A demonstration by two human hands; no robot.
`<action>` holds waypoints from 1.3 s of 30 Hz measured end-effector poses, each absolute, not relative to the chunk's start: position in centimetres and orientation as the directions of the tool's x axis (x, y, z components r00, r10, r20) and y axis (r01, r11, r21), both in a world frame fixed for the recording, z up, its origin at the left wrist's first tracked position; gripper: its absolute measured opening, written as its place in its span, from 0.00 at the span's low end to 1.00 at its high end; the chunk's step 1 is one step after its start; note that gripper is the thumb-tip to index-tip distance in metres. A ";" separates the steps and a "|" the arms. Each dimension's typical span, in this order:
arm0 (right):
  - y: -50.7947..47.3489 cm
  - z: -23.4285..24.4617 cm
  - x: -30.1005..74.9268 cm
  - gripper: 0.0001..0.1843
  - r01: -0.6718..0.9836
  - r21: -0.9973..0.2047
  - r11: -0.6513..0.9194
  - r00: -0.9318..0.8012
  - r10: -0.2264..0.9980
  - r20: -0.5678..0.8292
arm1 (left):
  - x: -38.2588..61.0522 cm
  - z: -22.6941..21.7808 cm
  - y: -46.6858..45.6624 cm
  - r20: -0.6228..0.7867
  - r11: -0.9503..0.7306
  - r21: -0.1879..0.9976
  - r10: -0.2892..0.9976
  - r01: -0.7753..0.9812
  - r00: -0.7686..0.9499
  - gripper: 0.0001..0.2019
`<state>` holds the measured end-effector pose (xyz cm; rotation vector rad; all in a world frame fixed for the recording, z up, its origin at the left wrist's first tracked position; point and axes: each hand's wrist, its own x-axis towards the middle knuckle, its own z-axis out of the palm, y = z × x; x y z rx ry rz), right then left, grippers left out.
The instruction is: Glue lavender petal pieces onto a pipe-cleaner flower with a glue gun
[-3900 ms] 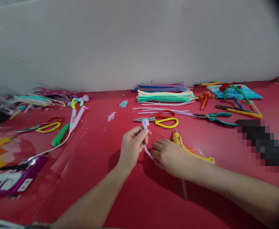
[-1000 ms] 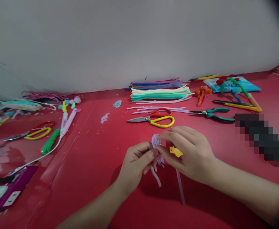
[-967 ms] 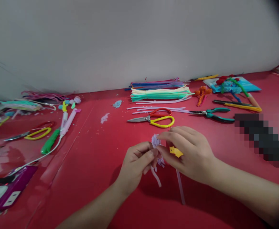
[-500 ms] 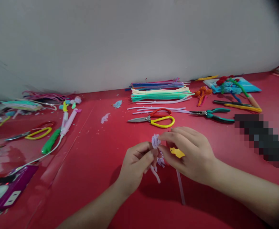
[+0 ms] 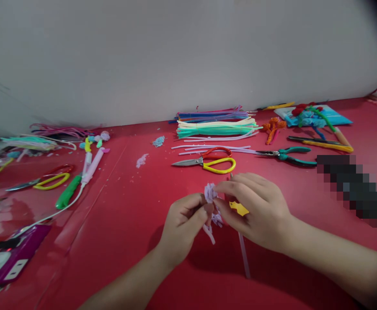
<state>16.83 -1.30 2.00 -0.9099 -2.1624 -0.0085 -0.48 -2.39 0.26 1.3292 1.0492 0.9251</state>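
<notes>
While both hands hover low over the red worktop (image 5: 127, 224), left hand (image 5: 182, 228) fingers pinch the lilac pipe-cleaner flower (image 5: 210, 192) stem; right hand (image 5: 256, 209) fingers nip its fuzzy head. Yellow-handled scissors (image 5: 208, 162) lie just beyond.

Lilac pipe cleaner (image 5: 210, 192): fuzzy, pale purple, wound into a small ruffled tuft at the top, with short loose ends left hanging below. Held roughly upright, pinched between left hand (image 5: 182, 226) and right hand (image 5: 261, 211).
</notes>
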 end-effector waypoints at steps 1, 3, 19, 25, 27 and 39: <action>-1.3 2.0 16.8 0.05 0.611 -0.269 0.745 -0.446 0.604 0.660 | -0.5 0.3 -2.4 -0.061 0.046 0.997 0.954 0.060 0.293 0.12; -1.3 2.0 16.8 0.05 0.611 -0.264 0.746 -0.447 0.601 0.663 | -0.5 0.3 -2.4 -0.056 0.038 0.997 0.953 0.068 0.296 0.12; -1.0 3.0 17.7 0.07 0.568 -0.368 0.736 -0.407 0.640 0.652 | -1.5 -0.1 -1.7 0.463 -0.566 0.663 0.825 0.491 0.325 0.09; 0.6 2.5 21.3 0.07 0.883 -0.182 0.433 -0.407 0.899 0.163 | -2.0 0.0 -1.9 0.518 -0.625 0.548 0.776 0.556 0.361 0.10; 0.1 1.3 23.1 0.05 0.867 -0.152 0.474 -0.468 0.881 0.075 | -2.0 0.1 -2.0 0.545 -0.641 0.526 0.759 0.560 0.356 0.10; -2.7 -1.2 22.0 0.14 0.899 -0.280 0.337 -0.384 0.914 -0.132 | -1.4 0.3 -2.2 0.602 -0.653 0.640 0.754 0.405 0.264 0.06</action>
